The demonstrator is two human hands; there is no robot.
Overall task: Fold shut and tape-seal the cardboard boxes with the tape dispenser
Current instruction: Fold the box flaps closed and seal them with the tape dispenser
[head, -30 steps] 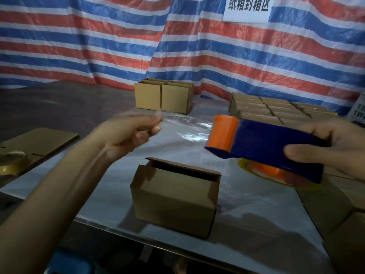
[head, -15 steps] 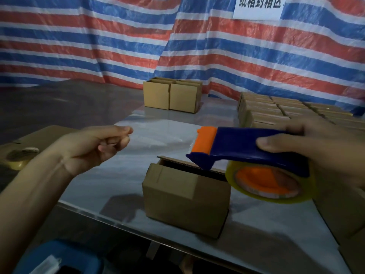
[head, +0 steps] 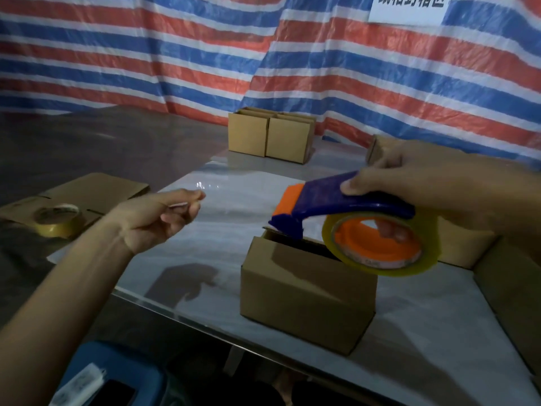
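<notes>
A small cardboard box stands on the pale table with its top open and a back flap raised. My right hand grips a blue and orange tape dispenser from above. Its clear tape roll hangs over the box's right top edge. The dispenser's nose sits over the far left rim of the box. My left hand hovers left of the box with its fingers curled, thumb and fingertips pinched on the clear tape end, which shows only as faint glints.
Two open boxes stand at the back by the striped tarp. A spare tape roll lies on flat cardboard at the left. More cardboard boxes crowd the right side. A blue container sits below the table's front edge.
The dispenser came down from mid-air onto the box's far top edge. My left hand drew back to the left and lower, away from the dispenser.
</notes>
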